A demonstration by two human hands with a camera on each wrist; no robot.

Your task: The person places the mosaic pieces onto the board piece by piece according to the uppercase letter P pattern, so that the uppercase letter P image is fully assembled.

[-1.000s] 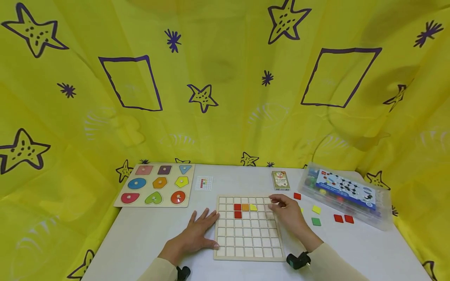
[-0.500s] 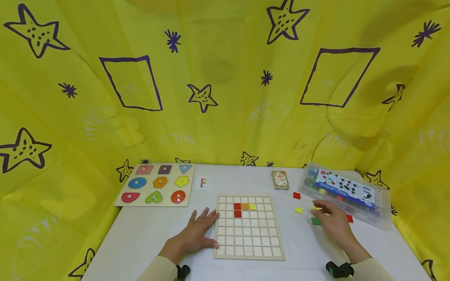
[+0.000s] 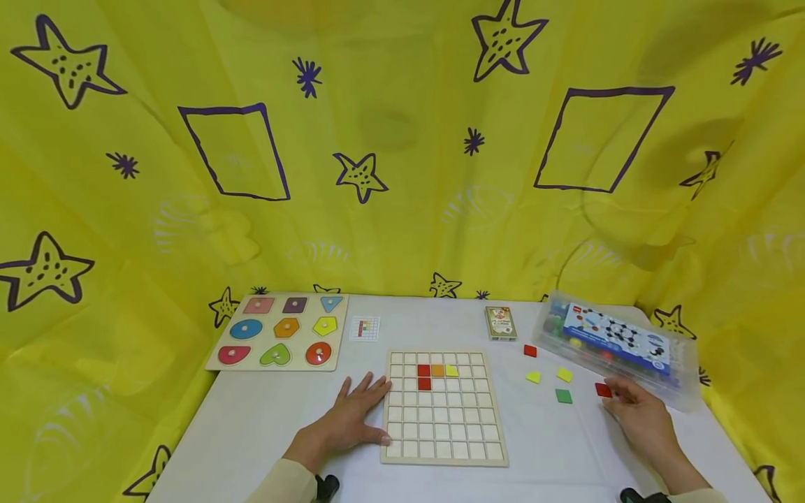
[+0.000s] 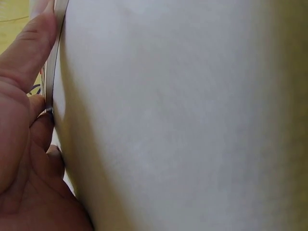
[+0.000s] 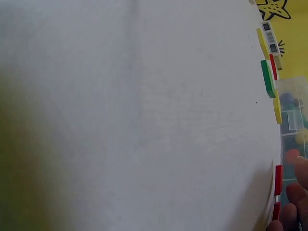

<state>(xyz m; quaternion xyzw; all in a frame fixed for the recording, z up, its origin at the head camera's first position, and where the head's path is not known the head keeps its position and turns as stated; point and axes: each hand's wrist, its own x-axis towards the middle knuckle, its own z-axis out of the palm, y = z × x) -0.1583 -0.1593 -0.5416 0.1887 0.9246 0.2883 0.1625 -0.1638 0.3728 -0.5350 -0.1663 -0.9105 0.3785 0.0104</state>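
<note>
A wooden grid board [image 3: 443, 433] lies in the middle of the white table [image 3: 264, 419]. Near its top sit two red tiles [image 3: 424, 370], an orange tile [image 3: 437, 370] and a yellow tile [image 3: 451, 370]. My left hand [image 3: 352, 416] lies flat on the table, its thumb along the board's left edge [image 4: 54, 72]. My right hand [image 3: 635, 412] rests at the far right, fingers stretched out over a loose red tile [image 3: 602, 390]. In the right wrist view its fingertips [image 5: 290, 211] touch the red tiles [image 5: 277, 179] beside the plastic box.
Loose red [image 3: 530, 351], yellow [image 3: 533, 377], yellow [image 3: 564, 375] and green [image 3: 563, 396] tiles lie right of the board. A clear plastic box [image 3: 616, 342], a card pack [image 3: 500, 323], a pattern card [image 3: 365, 327] and a shape puzzle [image 3: 279, 330] line the back. Yellow cloth surrounds the table.
My right hand left the board's top right corner and moved right across the loose tiles to the red ones by the plastic box. The left hand stayed put.
</note>
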